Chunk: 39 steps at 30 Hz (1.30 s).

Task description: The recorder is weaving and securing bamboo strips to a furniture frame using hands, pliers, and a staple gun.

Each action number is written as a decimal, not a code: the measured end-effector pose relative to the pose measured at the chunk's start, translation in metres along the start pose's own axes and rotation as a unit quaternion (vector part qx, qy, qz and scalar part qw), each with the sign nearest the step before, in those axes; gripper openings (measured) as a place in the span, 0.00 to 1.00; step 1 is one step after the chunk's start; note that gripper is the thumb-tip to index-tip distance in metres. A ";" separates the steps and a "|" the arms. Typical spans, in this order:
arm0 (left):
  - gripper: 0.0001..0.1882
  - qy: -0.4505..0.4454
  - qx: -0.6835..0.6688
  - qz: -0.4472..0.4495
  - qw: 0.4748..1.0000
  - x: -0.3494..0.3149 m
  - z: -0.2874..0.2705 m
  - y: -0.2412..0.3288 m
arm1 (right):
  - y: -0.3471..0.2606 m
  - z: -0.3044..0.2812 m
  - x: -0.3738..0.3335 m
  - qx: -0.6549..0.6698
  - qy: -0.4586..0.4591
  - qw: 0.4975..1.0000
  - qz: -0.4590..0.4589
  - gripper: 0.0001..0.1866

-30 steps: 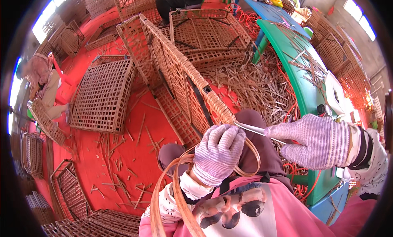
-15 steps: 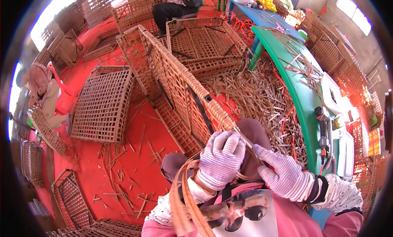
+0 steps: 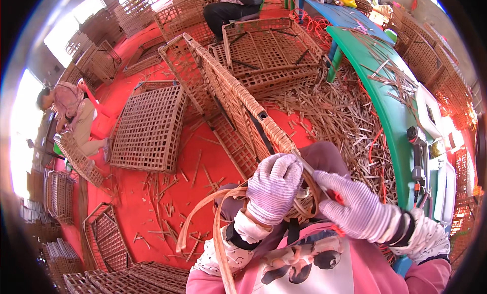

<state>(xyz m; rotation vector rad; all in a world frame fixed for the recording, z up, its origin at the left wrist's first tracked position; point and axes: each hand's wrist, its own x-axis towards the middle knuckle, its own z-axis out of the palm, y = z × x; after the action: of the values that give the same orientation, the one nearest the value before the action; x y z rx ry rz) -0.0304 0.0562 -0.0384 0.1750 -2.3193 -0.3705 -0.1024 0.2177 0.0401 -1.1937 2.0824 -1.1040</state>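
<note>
My left hand (image 3: 274, 188), in a striped knit glove, is closed over a flat weaving strip (image 3: 219, 238) at the near end of a woven basket's wrapped rim (image 3: 237, 93). The strip's long tails loop down over my left forearm. My right hand (image 3: 355, 205), gloved too, is closed just to the right. Bits of red show between its fingers and below it, perhaps a tool handle. A narrow greyish, blade-like piece (image 3: 306, 166) runs from its fingertips to the rim. A curved strip loop (image 3: 313, 195) hangs between both hands. The basket leans upright before my knees.
A green bench (image 3: 373, 91) on the right bears loose strips, a power tool (image 3: 418, 162) and a white tray (image 3: 428, 108). Scrap strips (image 3: 335, 121) heap beneath it. Several woven frames (image 3: 150, 126) stand about the red floor. Two people sit farther off, left and back.
The view has shifted, so the surroundings appear farther right. The strip tails have swung apart and left. My right hand has moved slightly, and red now shows at it. The left keeps its grip.
</note>
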 end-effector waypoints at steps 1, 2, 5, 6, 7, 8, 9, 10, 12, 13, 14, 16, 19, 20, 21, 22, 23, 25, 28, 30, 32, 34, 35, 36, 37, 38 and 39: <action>0.13 -0.001 0.023 0.021 1.000 0.005 -0.003 0.001 | -0.007 -0.005 0.004 0.018 -0.030 0.999 0.023 0.23; 0.13 -0.004 0.029 0.020 0.999 0.005 -0.005 0.001 | -0.007 -0.004 0.004 0.024 -0.034 0.999 0.019 0.23; 0.12 0.005 0.019 0.008 1.000 0.013 -0.004 0.004 | -0.001 -0.005 0.001 0.074 -0.024 0.996 0.037 0.25; 0.12 0.003 0.023 0.008 1.000 0.016 -0.005 0.005 | -0.004 -0.013 0.002 0.078 -0.026 0.996 0.035 0.25; 0.11 0.004 0.017 -0.023 1.000 0.015 -0.008 0.005 | -0.012 -0.023 0.002 0.024 -0.059 0.997 0.032 0.25; 0.11 0.006 0.012 -0.054 0.998 0.016 -0.010 0.006 | -0.016 -0.032 0.002 -0.030 -0.091 0.995 0.029 0.24; 0.09 0.009 0.002 -0.060 0.998 0.021 -0.011 0.006 | -0.011 -0.040 0.001 -0.046 -0.089 0.995 -0.017 0.24; 0.09 0.005 0.005 -0.062 0.998 0.024 -0.009 0.004 | -0.006 -0.046 -0.001 -0.055 -0.081 0.995 -0.029 0.23; 0.07 0.003 -0.078 -0.104 0.991 0.032 -0.006 0.002 | -0.001 -0.050 -0.003 -0.045 -0.066 0.996 -0.027 0.23; 0.05 -0.005 -0.095 -0.126 0.987 0.035 -0.006 0.002 | 0.001 -0.049 -0.002 -0.040 -0.067 0.997 -0.027 0.23; 0.05 -0.008 -0.090 -0.127 0.988 0.038 -0.006 0.001 | 0.005 -0.047 -0.001 -0.028 -0.052 0.998 -0.030 0.23; 0.06 -0.035 -0.124 -0.121 0.984 0.038 -0.008 -0.002 | 0.015 -0.042 -0.001 -0.011 -0.043 0.998 -0.036 0.23; 0.07 -0.010 -0.113 -0.142 0.983 0.033 -0.014 0.002 | 0.031 -0.035 0.000 0.003 -0.001 0.999 -0.050 0.23; 0.07 0.000 -0.112 -0.189 0.976 0.032 -0.017 0.004 | 0.038 -0.029 0.002 0.013 0.034 0.997 -0.061 0.23; 0.08 -0.017 -0.115 -0.193 0.974 0.033 -0.019 0.004 | 0.048 -0.021 0.007 -0.016 0.097 0.990 -0.105 0.22; 0.08 -0.014 -0.109 -0.199 0.974 0.029 -0.018 0.002 | 0.055 -0.014 0.012 -0.041 0.155 0.975 -0.151 0.22; 0.08 -0.013 -0.076 -0.130 0.988 0.022 -0.015 -0.003 | 0.055 -0.012 0.017 0.006 0.123 0.985 -0.121 0.22; 0.07 -0.024 -0.031 -0.059 0.998 0.021 -0.013 -0.003 | 0.051 -0.007 0.028 0.100 0.073 0.990 -0.062 0.21; 0.07 -0.039 -0.058 -0.116 0.991 0.027 -0.015 0.005 | 0.055 0.006 0.041 0.230 0.036 0.972 0.037 0.18; 0.07 -0.052 -0.069 -0.142 0.986 0.026 -0.016 0.002 | 0.054 0.005 0.044 0.314 0.017 0.946 0.078 0.14; 0.06 0.014 -0.146 -0.179 0.973 0.024 -0.017 -0.004 | 0.062 0.008 0.044 0.337 0.020 0.936 0.104 0.10; 0.10 0.024 -0.242 -0.236 0.941 0.021 -0.026 -0.009 | 0.067 0.012 0.040 0.386 0.015 0.916 0.109 0.07; 0.11 0.033 -0.254 -0.229 0.939 0.019 -0.028 -0.009 | 0.076 0.018 0.040 0.372 0.012 0.925 0.078 0.06; 0.13 0.040 -0.268 -0.222 0.937 0.017 -0.031 -0.008 | 0.083 0.022 0.038 0.357 0.011 0.933 0.049 0.06; 0.13 0.039 -0.266 -0.226 0.936 0.017 -0.035 -0.005 | 0.083 0.024 0.037 0.392 -0.007 0.916 0.086 0.06; 0.14 0.024 -0.248 -0.233 0.940 0.020 -0.041 -0.001 | 0.086 0.027 0.036 0.394 -0.009 0.915 0.088 0.06; 0.15 0.009 -0.228 -0.240 0.944 0.022 -0.047 0.002 | 0.090 0.030 0.035 0.414 -0.021 0.906 0.089 0.06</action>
<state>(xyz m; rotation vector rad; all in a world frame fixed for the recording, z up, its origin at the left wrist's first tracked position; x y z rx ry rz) -0.0117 0.0429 0.0086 0.5099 -2.0857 -1.1294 -0.1398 0.2009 -0.0525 -0.5775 1.3745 -1.6053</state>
